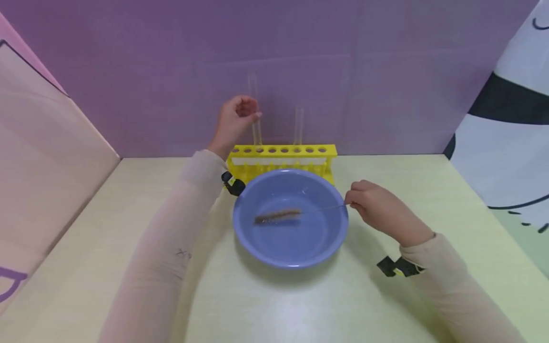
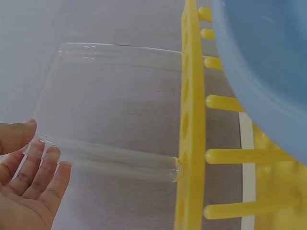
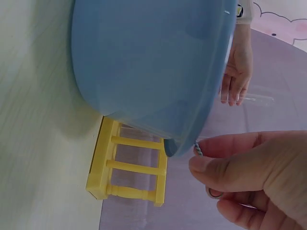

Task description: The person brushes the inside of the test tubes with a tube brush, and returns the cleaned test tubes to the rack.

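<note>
My left hand (image 1: 235, 123) holds a clear test tube (image 1: 257, 132) upright between thumb and fingers, its lower end at a hole of the yellow rack (image 1: 283, 151). The left wrist view shows the thumb and fingers of the left hand (image 2: 33, 177) around the tube (image 2: 115, 160). Pinched in my right hand (image 1: 379, 209) is the thin wire handle of a brush (image 1: 279, 216), whose bristles are over the inside of the blue basin (image 1: 291, 259). In the right wrist view, the right hand (image 3: 254, 172) grips the twisted wire (image 3: 198, 149) by its looped end.
A second clear tube (image 1: 298, 126) stands in the rack, right of the held one. The basin sits directly in front of the rack on the pale table (image 1: 274, 305). Behind the rack hangs a purple backdrop (image 1: 386, 95).
</note>
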Demonstrator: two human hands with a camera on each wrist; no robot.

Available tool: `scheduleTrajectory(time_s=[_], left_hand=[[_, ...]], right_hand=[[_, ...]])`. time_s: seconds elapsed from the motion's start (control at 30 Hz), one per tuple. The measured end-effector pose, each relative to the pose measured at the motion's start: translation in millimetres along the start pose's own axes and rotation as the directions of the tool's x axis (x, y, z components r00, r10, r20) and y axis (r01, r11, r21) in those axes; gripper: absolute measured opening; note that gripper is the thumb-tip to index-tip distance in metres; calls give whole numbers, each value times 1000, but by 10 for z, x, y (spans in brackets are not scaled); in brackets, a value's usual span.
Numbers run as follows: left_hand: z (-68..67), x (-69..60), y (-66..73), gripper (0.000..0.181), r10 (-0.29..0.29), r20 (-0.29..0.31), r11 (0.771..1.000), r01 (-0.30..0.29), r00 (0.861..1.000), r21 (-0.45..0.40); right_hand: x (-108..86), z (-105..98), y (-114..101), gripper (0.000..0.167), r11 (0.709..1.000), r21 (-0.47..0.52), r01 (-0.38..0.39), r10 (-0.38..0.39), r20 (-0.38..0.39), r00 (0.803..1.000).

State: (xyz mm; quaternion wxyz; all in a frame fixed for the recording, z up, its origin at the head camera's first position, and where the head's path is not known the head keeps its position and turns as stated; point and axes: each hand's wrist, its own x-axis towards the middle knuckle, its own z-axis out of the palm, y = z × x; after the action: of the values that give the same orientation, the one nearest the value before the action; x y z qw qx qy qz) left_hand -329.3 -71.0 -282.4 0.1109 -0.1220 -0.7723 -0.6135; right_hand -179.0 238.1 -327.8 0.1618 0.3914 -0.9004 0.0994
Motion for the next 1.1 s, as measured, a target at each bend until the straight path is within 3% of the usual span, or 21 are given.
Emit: scheduleTrajectory(time_s=[0.17, 0.33, 0.47, 0.83, 1.1], left_hand=[[24, 32, -85, 31, -13, -9, 1000, 13, 1000, -6], [23, 24, -144, 33, -76, 31, 996, 74, 997, 45], [21, 8, -171, 34, -133, 44, 987, 128, 990, 93], [8, -40, -293, 30, -213, 121, 960, 184, 970, 210], [16, -53, -293, 27, -248, 163, 954, 212, 955, 211]], right_hand=[[19, 18, -37, 22, 999, -48, -7, 5, -25, 1000], [30, 15, -54, 21, 996, -88, -17, 16, -10, 1000], [27, 8, -51, 20, 996, -91, -25, 24, -7, 1000], [2, 56, -59, 20, 996, -85, -9, 6, -47, 999], [6, 58, -58, 20, 995, -91, -38, 35, -39, 999]])
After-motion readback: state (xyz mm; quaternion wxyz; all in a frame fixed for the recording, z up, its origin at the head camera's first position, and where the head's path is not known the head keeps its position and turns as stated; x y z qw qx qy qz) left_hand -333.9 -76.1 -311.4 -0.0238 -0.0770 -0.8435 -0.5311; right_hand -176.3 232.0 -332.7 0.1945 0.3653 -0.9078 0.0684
